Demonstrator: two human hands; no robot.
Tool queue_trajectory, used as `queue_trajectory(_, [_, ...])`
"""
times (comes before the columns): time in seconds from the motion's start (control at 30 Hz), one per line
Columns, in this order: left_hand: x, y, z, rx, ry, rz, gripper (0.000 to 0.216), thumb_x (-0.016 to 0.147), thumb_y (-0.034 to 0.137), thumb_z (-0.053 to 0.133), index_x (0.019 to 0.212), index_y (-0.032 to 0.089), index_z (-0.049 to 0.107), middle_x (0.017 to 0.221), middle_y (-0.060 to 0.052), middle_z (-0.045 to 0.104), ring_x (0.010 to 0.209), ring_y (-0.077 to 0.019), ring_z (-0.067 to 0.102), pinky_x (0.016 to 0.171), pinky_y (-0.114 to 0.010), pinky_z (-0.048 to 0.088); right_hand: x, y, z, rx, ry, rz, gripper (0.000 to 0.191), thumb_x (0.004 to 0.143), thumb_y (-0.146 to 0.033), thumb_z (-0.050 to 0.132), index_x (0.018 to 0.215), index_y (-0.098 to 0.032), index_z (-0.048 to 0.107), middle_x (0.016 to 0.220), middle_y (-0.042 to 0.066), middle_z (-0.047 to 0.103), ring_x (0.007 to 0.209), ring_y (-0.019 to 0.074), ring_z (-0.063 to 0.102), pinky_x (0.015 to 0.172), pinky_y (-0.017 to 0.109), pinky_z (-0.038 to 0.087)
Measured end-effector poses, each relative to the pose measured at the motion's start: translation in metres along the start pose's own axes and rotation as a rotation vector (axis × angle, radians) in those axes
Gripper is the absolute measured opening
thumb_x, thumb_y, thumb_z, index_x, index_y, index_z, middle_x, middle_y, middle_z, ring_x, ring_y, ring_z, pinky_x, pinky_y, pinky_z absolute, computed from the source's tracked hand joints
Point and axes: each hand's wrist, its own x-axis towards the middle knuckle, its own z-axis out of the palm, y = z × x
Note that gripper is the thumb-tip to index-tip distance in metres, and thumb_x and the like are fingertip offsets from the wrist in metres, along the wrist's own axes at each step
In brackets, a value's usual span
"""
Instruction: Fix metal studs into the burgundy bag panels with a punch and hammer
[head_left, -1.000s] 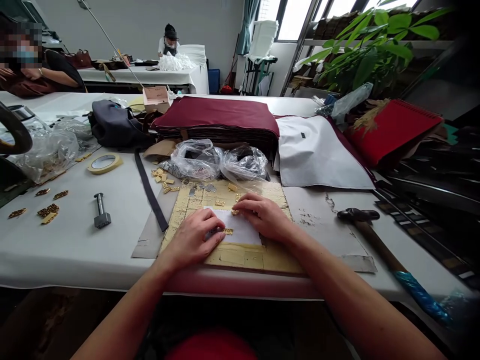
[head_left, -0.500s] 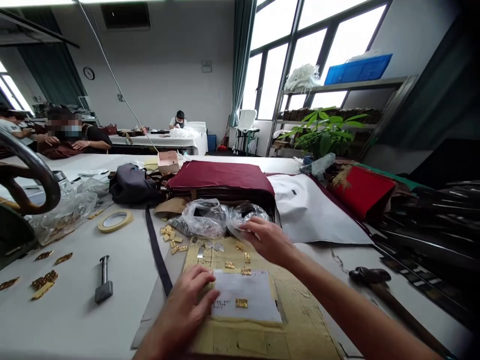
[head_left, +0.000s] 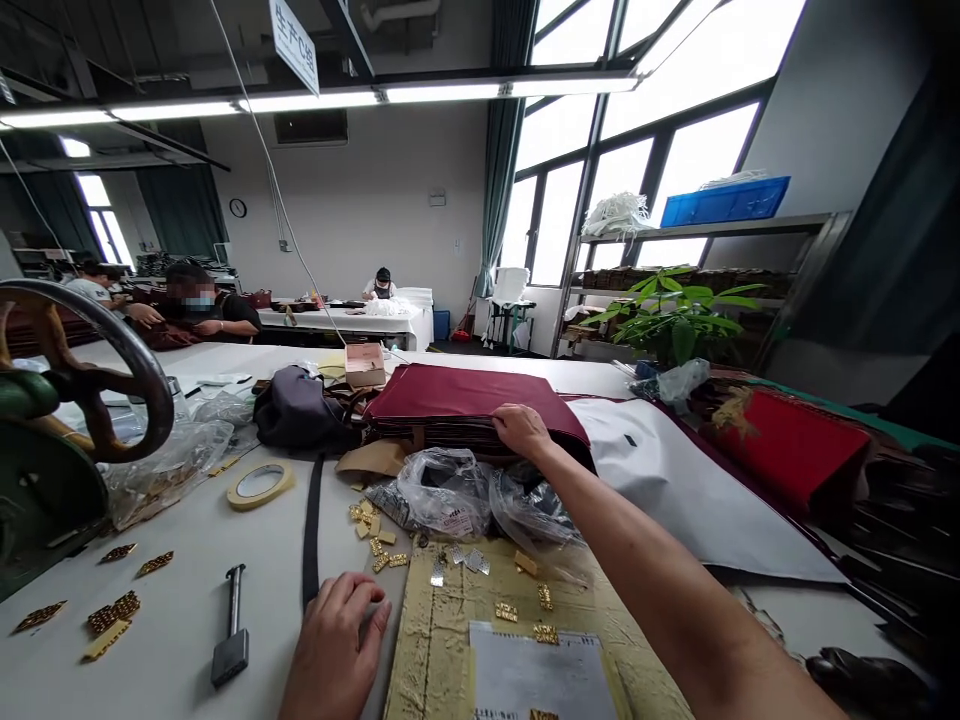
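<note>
My right hand (head_left: 521, 430) reaches to the front edge of a stack of maroon leather sheets (head_left: 465, 392). Its fingers are closed on the edge of the top sheet. My left hand (head_left: 336, 640) rests on the white table, left of a tape-covered board (head_left: 435, 640), its fingers loosely bent with nothing seen in them. On the board lies a white paper card (head_left: 536, 668) with gold metal letter plates (head_left: 546, 634) on and around it. Small silver plates (head_left: 472, 562) lie near the board's back edge. Clear plastic bags (head_left: 446, 490) sit between board and stack.
Left of my hand are a metal stamping tool (head_left: 231, 640), a tape roll (head_left: 261, 484), a black strip (head_left: 313, 520) and more gold plates (head_left: 112, 615). A handwheel machine (head_left: 82, 380) stands far left. A hammer head (head_left: 862, 680) lies at right. Co-workers sit at the back.
My right hand has moved from above the plastic bag up to the maroon stack's edge. My left hand has drawn off the board to the left. The view has tilted upward.
</note>
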Motion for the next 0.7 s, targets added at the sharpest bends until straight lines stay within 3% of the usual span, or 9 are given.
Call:
queue_trajectory(0.13, [0.002, 0.001, 0.0, 0.008, -0.03, 0.013, 0.034, 0.1, 0.048, 0.044, 0.096, 0.027, 0.07, 0.112, -0.008, 0.067, 0.112, -0.0294, 0.06, 0.095, -0.047, 0.05, 0.009, 0.008, -0.003, 0.153, 0.022, 0.096, 0.024, 0.099, -0.037, 0.066, 0.109, -0.015, 0.069, 0.109, 0.006, 0.069, 0.095, 0.0197, 0.068, 0.085, 0.038, 0.059])
queue_trajectory(0.27, [0.001, 0.0, -0.002, 0.014, -0.013, 0.039, 0.034, 0.101, 0.045, 0.043, 0.096, 0.025, 0.069, 0.111, -0.009, 0.067, 0.112, -0.0289, 0.06, 0.096, -0.047, 0.05, 0.012, -0.001, -0.026, 0.214, 0.123, 0.158, 0.026, 0.099, -0.038, 0.066, 0.105, -0.013, 0.068, 0.098, 0.004, 0.07, 0.082, 0.016, 0.068, 0.074, 0.032, 0.059])
queue_trajectory(0.37, [0.001, -0.002, -0.002, 0.021, 0.037, 0.07, 0.03, 0.101, 0.04, 0.045, 0.096, 0.024, 0.07, 0.109, -0.009, 0.068, 0.109, -0.0282, 0.062, 0.094, -0.047, 0.052, 0.004, -0.026, -0.061, 0.129, 0.281, 0.197, 0.022, 0.102, -0.032, 0.058, 0.103, -0.013, 0.07, 0.097, 0.008, 0.072, 0.085, 0.0204, 0.068, 0.076, 0.033, 0.055])
queue_trajectory(0.47, [0.001, 0.008, 0.0, 0.036, 0.156, 0.138, 0.022, 0.099, 0.034, 0.05, 0.1, 0.023, 0.07, 0.109, -0.009, 0.07, 0.106, -0.0278, 0.065, 0.092, -0.047, 0.055, -0.018, -0.066, -0.115, 0.015, 0.416, 0.12, 0.029, 0.104, -0.03, 0.047, 0.116, -0.014, 0.069, 0.109, 0.015, 0.073, 0.096, 0.0266, 0.068, 0.083, 0.036, 0.05])
queue_trajectory(0.53, [-0.002, 0.03, -0.001, 0.052, 0.26, 0.231, 0.018, 0.096, 0.03, 0.056, 0.106, 0.023, 0.069, 0.114, -0.01, 0.07, 0.109, -0.0284, 0.066, 0.094, -0.048, 0.056, -0.041, -0.097, -0.158, -0.08, 0.499, -0.002, 0.037, 0.104, -0.037, 0.045, 0.124, -0.016, 0.068, 0.113, 0.017, 0.072, 0.099, 0.0301, 0.068, 0.087, 0.042, 0.048])
queue_trajectory(0.63, [-0.012, 0.086, -0.016, 0.001, 0.377, 0.458, 0.025, 0.094, 0.026, 0.063, 0.118, 0.022, 0.065, 0.12, -0.01, 0.069, 0.115, -0.026, 0.065, 0.098, -0.044, 0.057, -0.078, -0.133, -0.227, -0.165, 0.604, -0.163, 0.058, 0.104, -0.053, 0.032, 0.137, -0.017, 0.063, 0.118, 0.02, 0.071, 0.11, 0.038, 0.065, 0.092, 0.051, 0.042])
queue_trajectory(0.7, [-0.021, 0.132, -0.037, -0.102, 0.493, 0.629, 0.032, 0.092, 0.022, 0.065, 0.123, 0.021, 0.06, 0.119, -0.012, 0.068, 0.116, -0.0233, 0.065, 0.097, -0.038, 0.058, -0.101, -0.144, -0.263, -0.173, 0.633, -0.421, 0.066, 0.101, -0.059, 0.029, 0.14, -0.016, 0.061, 0.121, 0.015, 0.071, 0.12, 0.0434, 0.059, 0.083, 0.052, 0.035])
